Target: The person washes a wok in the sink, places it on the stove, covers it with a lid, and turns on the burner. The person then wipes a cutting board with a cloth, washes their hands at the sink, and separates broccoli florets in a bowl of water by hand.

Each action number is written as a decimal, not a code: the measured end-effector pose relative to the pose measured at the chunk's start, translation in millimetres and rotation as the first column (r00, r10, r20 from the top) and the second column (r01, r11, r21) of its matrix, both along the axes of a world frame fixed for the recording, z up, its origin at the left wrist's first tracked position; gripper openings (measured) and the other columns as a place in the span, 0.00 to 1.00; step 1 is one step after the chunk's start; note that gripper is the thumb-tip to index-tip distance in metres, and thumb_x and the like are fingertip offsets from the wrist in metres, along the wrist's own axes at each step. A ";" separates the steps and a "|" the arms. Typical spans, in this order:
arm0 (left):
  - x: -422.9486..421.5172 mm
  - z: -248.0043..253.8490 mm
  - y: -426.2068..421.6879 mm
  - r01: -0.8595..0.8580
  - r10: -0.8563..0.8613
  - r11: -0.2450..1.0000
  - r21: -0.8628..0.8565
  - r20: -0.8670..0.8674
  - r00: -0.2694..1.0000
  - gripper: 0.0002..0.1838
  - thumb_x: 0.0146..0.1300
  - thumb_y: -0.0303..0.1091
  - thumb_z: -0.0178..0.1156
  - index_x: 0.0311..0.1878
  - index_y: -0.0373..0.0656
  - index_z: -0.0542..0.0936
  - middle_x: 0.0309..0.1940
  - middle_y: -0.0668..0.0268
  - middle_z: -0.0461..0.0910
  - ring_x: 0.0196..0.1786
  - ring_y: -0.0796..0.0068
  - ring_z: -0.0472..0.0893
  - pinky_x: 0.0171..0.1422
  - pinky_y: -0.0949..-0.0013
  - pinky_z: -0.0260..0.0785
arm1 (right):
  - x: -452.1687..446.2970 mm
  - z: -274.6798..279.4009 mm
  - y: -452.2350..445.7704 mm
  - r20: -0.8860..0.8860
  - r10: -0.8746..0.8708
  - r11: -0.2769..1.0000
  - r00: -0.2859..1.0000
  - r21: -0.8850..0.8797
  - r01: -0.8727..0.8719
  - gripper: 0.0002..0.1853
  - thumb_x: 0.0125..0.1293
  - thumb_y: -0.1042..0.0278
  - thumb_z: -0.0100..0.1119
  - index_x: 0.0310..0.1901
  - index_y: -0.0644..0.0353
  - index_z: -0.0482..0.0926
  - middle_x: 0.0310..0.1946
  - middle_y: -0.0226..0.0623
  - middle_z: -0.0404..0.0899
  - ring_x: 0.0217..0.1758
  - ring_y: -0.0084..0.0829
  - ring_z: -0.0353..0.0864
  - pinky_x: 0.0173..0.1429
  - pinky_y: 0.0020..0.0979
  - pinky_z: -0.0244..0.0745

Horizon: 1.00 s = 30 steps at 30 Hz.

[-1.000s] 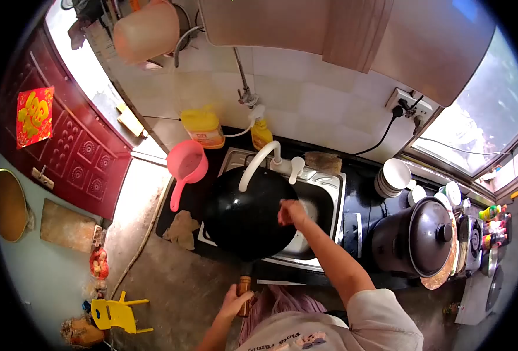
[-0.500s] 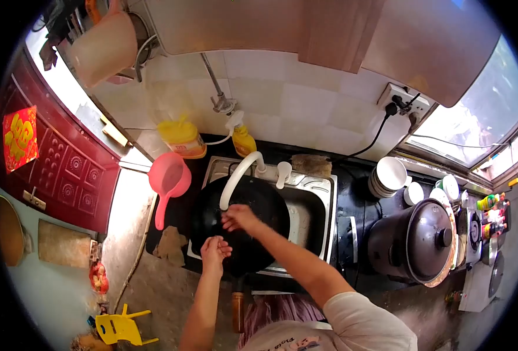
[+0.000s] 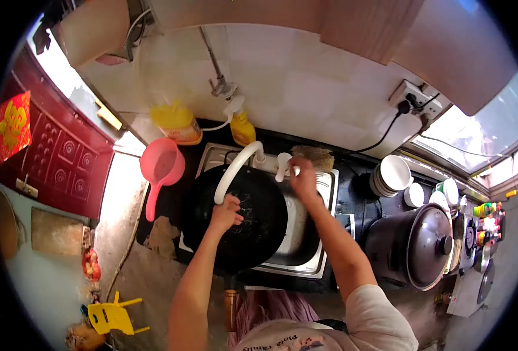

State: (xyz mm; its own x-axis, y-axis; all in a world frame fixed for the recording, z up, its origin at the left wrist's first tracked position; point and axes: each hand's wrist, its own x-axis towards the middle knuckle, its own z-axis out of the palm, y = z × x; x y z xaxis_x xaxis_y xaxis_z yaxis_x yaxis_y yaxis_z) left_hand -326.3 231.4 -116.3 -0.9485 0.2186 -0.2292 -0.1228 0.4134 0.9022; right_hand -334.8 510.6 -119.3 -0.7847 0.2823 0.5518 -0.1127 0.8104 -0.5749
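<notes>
A black wok (image 3: 259, 234) rests over the left part of the steel sink (image 3: 314, 266), its wooden handle (image 3: 231, 310) pointing toward me. Over the wok, my left hand (image 3: 226, 214) is under the mouth of the white faucet (image 3: 235, 169), fingers loosely bent and apart, holding nothing that I can see. My right hand (image 3: 303, 178) is raised just right of the white faucet lever (image 3: 283, 166). Its thumb and fingers are bent with a bright gap between them. Whether it touches the lever is unclear.
A pink dipper (image 3: 162, 164) and yellow bottles (image 3: 243, 128) stand left of and behind the sink. On the right are a large dark lidded pot (image 3: 408, 245) and stacked bowls (image 3: 392, 175). A brown cloth (image 3: 162, 236) lies at the counter's left front.
My right hand has moved from over the wok up and right to beside the faucet lever. My left hand has moved up and forward, under the spout. The view has shifted slightly.
</notes>
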 end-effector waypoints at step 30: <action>199.3 65.2 -63.7 0.036 -0.232 0.847 -0.530 -0.307 0.923 0.12 0.49 0.36 0.65 0.31 0.42 0.73 0.31 0.62 0.71 0.40 0.59 0.74 0.45 0.58 0.63 | 28.8 -117.2 -169.7 0.702 0.059 0.878 0.710 0.302 -0.371 0.24 0.48 0.65 0.64 0.48 0.57 0.70 0.46 0.43 0.76 0.46 0.45 0.79 0.48 0.40 0.78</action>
State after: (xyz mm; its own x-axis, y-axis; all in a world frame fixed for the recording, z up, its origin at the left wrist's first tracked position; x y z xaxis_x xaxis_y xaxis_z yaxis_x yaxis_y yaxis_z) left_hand -127.1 167.7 -51.2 -0.9553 0.2956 -0.0057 0.2475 0.8101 0.5315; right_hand -306.0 340.9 -236.5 -0.9921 -0.0602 -0.1098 -0.0366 0.9780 -0.2056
